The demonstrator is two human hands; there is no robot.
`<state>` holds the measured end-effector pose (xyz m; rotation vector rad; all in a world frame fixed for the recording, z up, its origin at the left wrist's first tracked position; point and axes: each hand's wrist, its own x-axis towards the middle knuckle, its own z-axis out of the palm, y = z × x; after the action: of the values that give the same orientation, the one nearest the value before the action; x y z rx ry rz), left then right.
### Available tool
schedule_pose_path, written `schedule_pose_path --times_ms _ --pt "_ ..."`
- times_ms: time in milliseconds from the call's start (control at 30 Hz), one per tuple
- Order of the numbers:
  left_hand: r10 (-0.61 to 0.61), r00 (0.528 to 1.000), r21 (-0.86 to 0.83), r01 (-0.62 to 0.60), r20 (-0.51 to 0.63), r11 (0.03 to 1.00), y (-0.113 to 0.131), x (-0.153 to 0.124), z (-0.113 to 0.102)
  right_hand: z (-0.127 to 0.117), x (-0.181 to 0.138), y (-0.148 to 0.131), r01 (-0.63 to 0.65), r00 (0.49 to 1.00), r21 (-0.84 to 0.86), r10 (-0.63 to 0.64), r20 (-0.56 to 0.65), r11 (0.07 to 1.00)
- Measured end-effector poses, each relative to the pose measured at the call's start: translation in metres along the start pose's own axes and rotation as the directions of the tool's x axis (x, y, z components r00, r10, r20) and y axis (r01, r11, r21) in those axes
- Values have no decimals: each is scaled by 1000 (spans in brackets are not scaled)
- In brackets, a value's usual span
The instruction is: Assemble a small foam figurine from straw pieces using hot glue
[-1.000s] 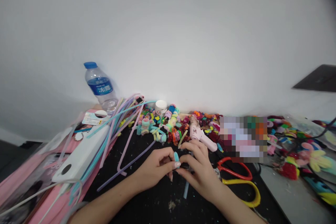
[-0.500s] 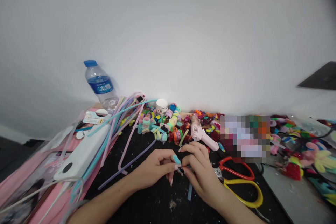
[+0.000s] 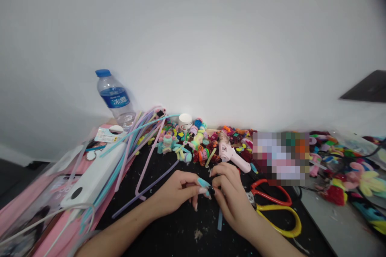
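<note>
My left grip (image 3: 173,192) pinches the blue piece (image 3: 202,182). My right grip (image 3: 231,190) grasps the black bit (image 3: 211,190) beside it.

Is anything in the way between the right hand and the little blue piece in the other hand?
Yes, something tiny: a black piece shows between the blue piece, pinched in the left hand, and the right hand. It's too small to tell what it is.

Bare forearms (image 3: 128,223) converge diagonally, the uncovered left hand (image 3: 173,192) pinching thumb toward index finger, the uncovered right hand (image 3: 231,190) close opposite, its fingers curled inward.
</note>
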<state>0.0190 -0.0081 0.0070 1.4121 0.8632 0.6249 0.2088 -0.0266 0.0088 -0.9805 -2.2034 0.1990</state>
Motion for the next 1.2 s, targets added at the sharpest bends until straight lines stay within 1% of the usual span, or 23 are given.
schedule_pose_path --times_ms 100,267,367,467,533,600,800,900,933,1000,1067,1100,1133,1200 --pt "-15 999 33 14 39 999 1 -1 0 -1 -1 2 -15 999 21 16 -41 1000" --pt "-56 982 52 48 180 998 3 -4 1 -2 -4 3 -31 993 22 33 -113 999" --pt "-66 980 57 56 188 997 1 -4 0 -2 -5 3 -16 991 21 18 -134 1000" --pt "-50 992 37 46 116 998 -1 -3 -2 -2 -5 4 -19 991 18 21 -135 1000" --pt "-27 998 32 26 51 999 -1 -2 -3 -2 -4 4 -25 992 14 26 -126 1000" --pt "-4 1000 36 4 9 999 -1 -1 -4 -3 -3 5 -19 993 13 20 -112 1000" --pt "43 999 102 -44 18 994 0 -1 -3 -3 -2 3 -4 998 14 5 -59 1000" --pt "63 998 168 -66 26 984 -1 -1 -4 -3 -4 6 -26 997 18 27 -73 1000" --pt "67 998 184 -69 21 980 -1 -1 -5 -2 -4 8 -43 994 18 45 -101 999" --pt "80 997 208 -74 -16 975 -2 0 -7 -3 -4 14 -93 976 4 92 -199 996" --pt "101 991 222 -79 -89 972 -3 1 -9 -4 -3 23 -174 940 -44 153 -303 984" --pt "115 984 230 -81 -136 970 -3 1 -11 -5 -2 28 -231 924 -80 192 -330 970" --pt "128 974 238 -81 -187 968 -3 2 -12 -6 -1 33 -289 912 -128 233 -337 949" --pt "146 950 246 -77 -277 966 -3 3 -14 -8 0 42 -400 896 -238 322 -306 885"
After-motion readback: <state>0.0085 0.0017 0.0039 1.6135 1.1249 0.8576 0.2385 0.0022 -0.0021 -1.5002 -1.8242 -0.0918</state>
